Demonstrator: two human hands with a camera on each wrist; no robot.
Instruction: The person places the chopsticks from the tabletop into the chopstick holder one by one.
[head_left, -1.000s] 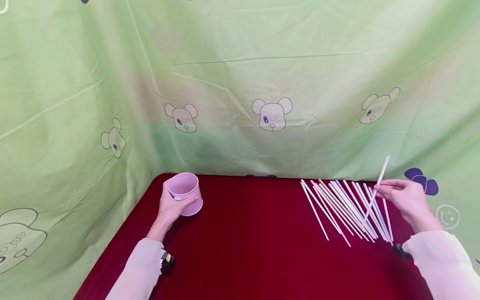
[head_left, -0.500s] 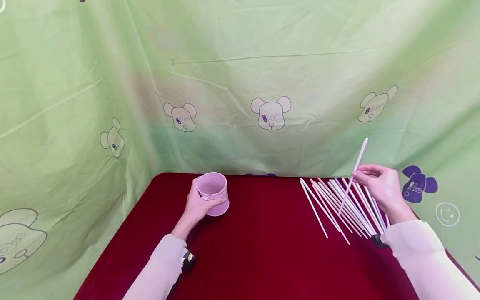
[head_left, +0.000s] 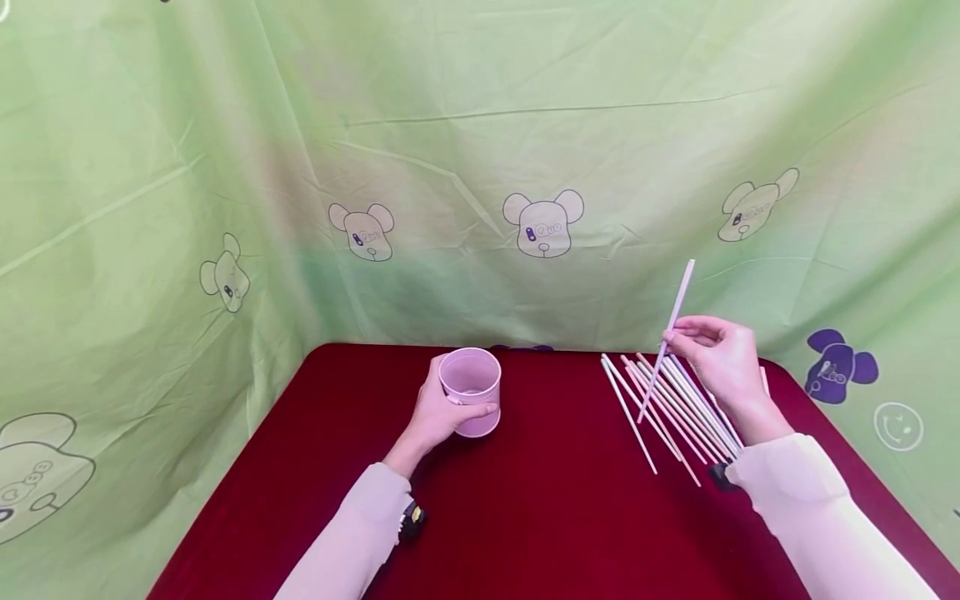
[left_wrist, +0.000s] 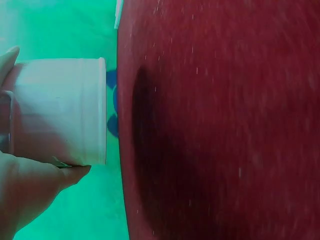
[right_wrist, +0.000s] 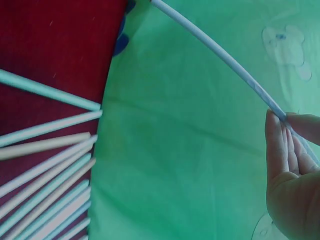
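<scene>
In the head view my left hand [head_left: 438, 412] grips a small pink bucket [head_left: 480, 425] round its side, thumb across the front. Its mouth faces up and tilts a little toward me. A gap and a shadow below the bucket [left_wrist: 60, 110] in the left wrist view show it held above the table. My right hand [head_left: 723, 367] pinches a slim lilac straw [head_left: 678, 304] between thumb and fingertips. The straw slants, upper end leaning right, lower end over the pile of pastel straws [head_left: 678, 417]. My right forearm hides part of that pile.
A dark red cloth covers the table [head_left: 525, 517]. Loose straws [right_wrist: 45, 175] lie fanned side by side at the table's far edge on the right. A green curtain [head_left: 450, 125] with bear-head prints hangs behind and at the sides.
My left hand has carried the bucket rightward, from the far left toward the table's middle. My right hand has moved left and up with the straw.
</scene>
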